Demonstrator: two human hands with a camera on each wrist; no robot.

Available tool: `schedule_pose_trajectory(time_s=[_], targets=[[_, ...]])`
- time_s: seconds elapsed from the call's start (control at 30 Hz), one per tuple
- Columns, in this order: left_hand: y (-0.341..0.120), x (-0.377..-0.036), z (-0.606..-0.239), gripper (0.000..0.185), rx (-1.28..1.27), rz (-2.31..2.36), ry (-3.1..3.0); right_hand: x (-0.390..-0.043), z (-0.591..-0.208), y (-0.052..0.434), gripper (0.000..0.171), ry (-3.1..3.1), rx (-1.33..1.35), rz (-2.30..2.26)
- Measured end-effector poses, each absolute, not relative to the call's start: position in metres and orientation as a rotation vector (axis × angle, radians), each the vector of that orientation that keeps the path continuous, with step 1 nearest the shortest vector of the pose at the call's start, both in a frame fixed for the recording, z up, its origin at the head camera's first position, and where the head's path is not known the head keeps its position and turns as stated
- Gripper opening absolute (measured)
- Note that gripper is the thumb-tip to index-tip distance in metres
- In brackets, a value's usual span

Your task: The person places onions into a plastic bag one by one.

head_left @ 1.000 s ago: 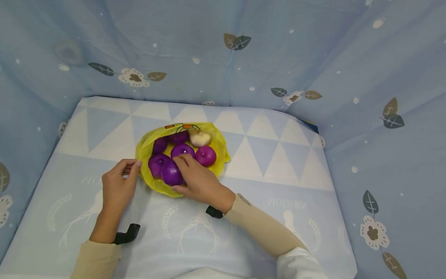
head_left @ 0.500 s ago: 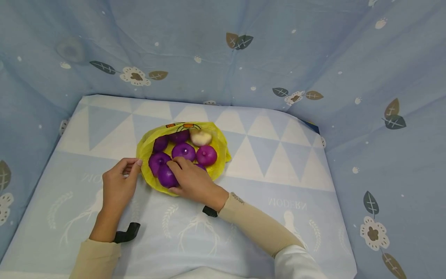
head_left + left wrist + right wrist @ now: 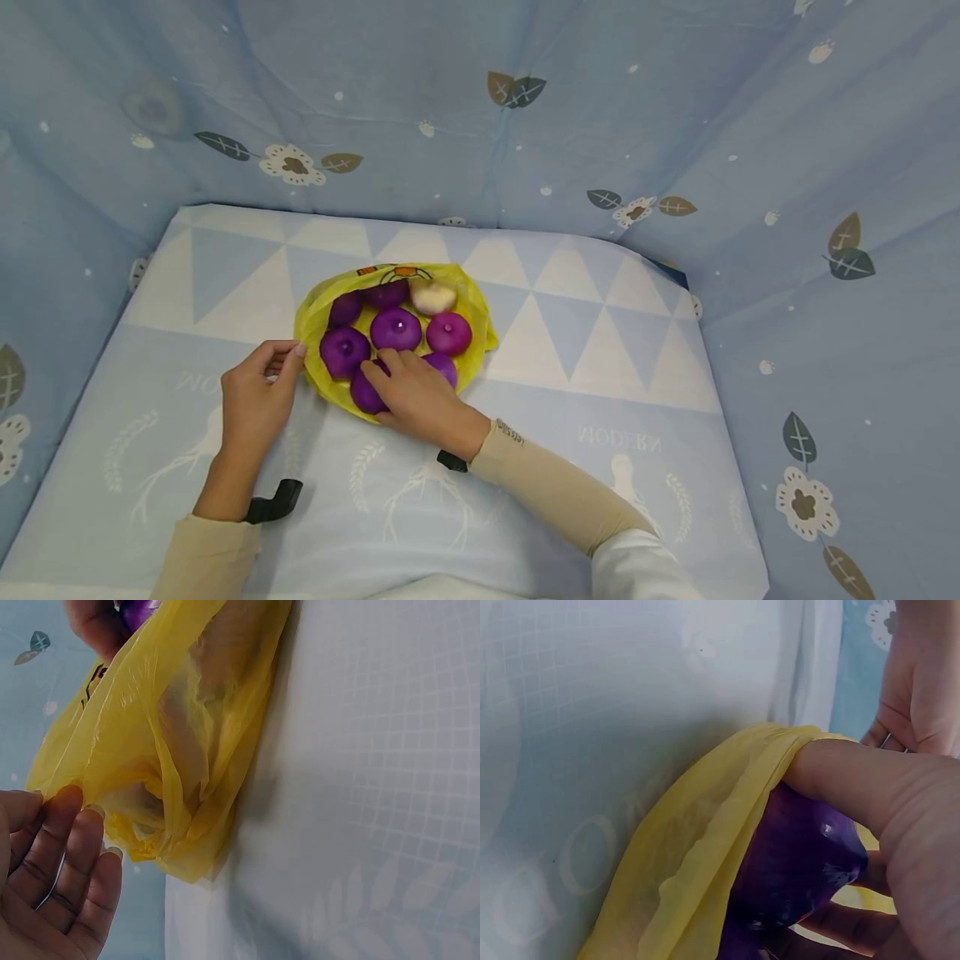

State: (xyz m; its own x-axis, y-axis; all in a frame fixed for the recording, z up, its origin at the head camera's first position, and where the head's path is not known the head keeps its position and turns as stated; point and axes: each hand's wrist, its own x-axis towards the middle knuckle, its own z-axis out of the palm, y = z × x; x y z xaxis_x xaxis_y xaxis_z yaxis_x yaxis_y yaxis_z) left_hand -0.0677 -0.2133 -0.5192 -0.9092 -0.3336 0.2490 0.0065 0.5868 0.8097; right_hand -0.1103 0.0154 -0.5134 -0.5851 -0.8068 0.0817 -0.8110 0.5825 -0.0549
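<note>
Right hand (image 3: 416,398): curled round a purple onion (image 3: 365,393) at the near edge of the bag (image 3: 318,304); in the right wrist view the thumb (image 3: 862,784) lies over the top of the onion (image 3: 799,859) and the other fingers wrap it from below, so the grip is closed on it.
Held onion: inside the bag, at its near rim, pressed against the yellow plastic (image 3: 705,847); it sits in the palm side of the grip, mostly covered by the fingers in the head view.
Left hand (image 3: 258,396): fingertips at the left rim of the bag; in the left wrist view the fingers (image 3: 64,847) are nearly straight and touch the bunched plastic (image 3: 180,742) without wrapping it, so this grip is loose.
Bag: yellow, lying open on the bench (image 3: 585,350), mouth spread wide.
Other onions: four purple ones (image 3: 395,328) lie farther in, just beyond the right hand.
Garlic (image 3: 432,295): pale bulb at the far side of the bag, apart from both hands.
</note>
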Motion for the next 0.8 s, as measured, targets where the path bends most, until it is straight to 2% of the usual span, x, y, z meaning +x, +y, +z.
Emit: schedule_pose_trajectory(time_s=[0.53, 0.8], targets=[[-0.212, -0.068, -0.521, 0.019, 0.274, -1.242, -2.458, -0.114, -0.514, 0.027, 0.076, -2.769, 1.427, 0.212], [-0.212, -0.068, -0.521, 0.020, 0.249, -1.237, -2.455, -0.116, -0.495, 0.053, 0.064, -2.826, 1.313, 0.463]])
